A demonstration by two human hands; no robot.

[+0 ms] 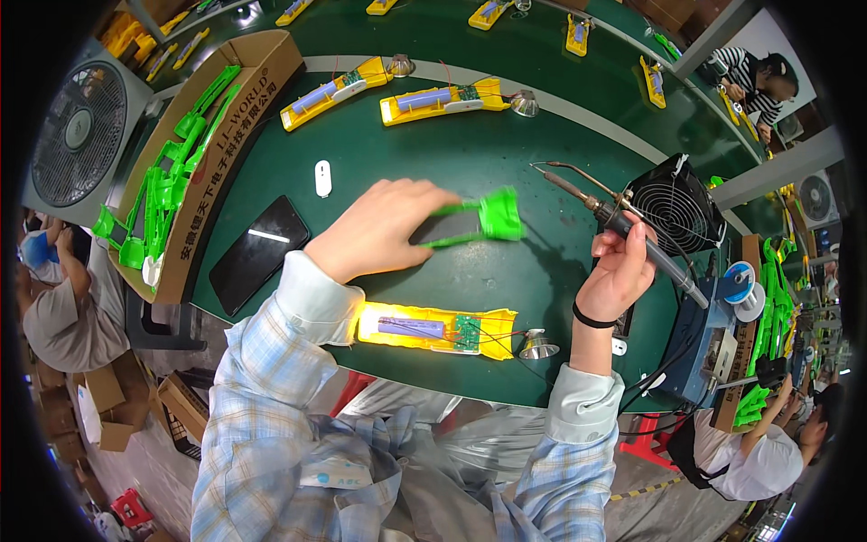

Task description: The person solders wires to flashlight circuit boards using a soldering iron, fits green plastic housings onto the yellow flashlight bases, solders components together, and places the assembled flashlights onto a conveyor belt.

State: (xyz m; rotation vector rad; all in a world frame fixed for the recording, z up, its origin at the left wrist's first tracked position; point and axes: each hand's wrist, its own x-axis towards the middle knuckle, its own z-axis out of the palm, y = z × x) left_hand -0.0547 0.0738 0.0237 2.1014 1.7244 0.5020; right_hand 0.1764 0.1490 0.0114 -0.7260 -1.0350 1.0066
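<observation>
My left hand (384, 226) is closed around one end of a bright green plastic frame (499, 215), which is a little blurred, over the middle of the table. In my right hand (621, 266) is a soldering iron (675, 271), its tip pointing up and left, with a thin metal tube alongside it. Nearest me lies a yellow lamp housing (497, 345) holding a purple battery cell (411, 327) and a small green circuit board (468, 331). Wires run from it to a silvery reflector (539, 344). My left cuff is just above its left end.
At left stands a cardboard box (244, 117) of green frames, beside a black phone (260, 253) and a small white part (322, 179). Two yellow housings (442, 104) lie at the back. Right are a black fan (675, 203), a blue soldering station (700, 348) and a solder spool (742, 287).
</observation>
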